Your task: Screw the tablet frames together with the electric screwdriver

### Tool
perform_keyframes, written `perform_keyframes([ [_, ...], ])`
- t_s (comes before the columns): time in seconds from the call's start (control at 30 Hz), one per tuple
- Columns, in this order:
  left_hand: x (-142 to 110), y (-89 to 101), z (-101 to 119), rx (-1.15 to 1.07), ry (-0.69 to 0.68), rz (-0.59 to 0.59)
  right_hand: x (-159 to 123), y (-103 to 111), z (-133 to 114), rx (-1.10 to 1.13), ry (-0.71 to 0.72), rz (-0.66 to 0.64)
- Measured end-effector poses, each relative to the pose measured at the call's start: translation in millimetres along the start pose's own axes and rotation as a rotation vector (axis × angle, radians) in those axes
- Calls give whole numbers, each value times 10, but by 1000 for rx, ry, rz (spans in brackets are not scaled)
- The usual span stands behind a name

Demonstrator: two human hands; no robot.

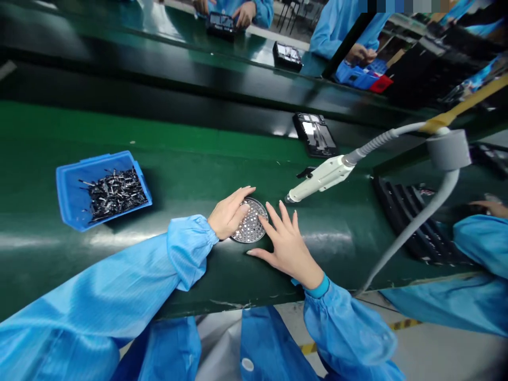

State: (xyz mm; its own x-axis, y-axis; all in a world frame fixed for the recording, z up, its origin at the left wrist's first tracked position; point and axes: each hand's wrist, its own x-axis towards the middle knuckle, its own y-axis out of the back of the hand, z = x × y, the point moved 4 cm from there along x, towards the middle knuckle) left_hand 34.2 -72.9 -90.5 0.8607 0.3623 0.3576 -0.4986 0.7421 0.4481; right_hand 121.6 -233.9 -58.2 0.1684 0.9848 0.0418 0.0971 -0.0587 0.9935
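Moderately bright, with whitish glare across the green tabletop (190, 169) and soft shadow beside the blue bin (73, 188). Stretched toward the edges, dark at the upper right and blurred at the right margin. Sharper near the middle, pixelated into coloured blocks at the top.

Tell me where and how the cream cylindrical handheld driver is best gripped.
Probably around the middle of the cream cylindrical driver, the bare right hand coming from the near side: it slants tip-first toward that hand, the ribbed grey cable leaves the far end, and a black piece juts from the opposite side.
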Motion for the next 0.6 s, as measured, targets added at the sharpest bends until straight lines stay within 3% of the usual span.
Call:
perform_keyframes([
  [0.3, 7, 23, -1, -68, 24, 24, 124, -106, -412, -41, 109, 13],
  [0.6, 8, 14, -6, -136, 74, 6, 172, -176, -467, 42, 99, 30],
])
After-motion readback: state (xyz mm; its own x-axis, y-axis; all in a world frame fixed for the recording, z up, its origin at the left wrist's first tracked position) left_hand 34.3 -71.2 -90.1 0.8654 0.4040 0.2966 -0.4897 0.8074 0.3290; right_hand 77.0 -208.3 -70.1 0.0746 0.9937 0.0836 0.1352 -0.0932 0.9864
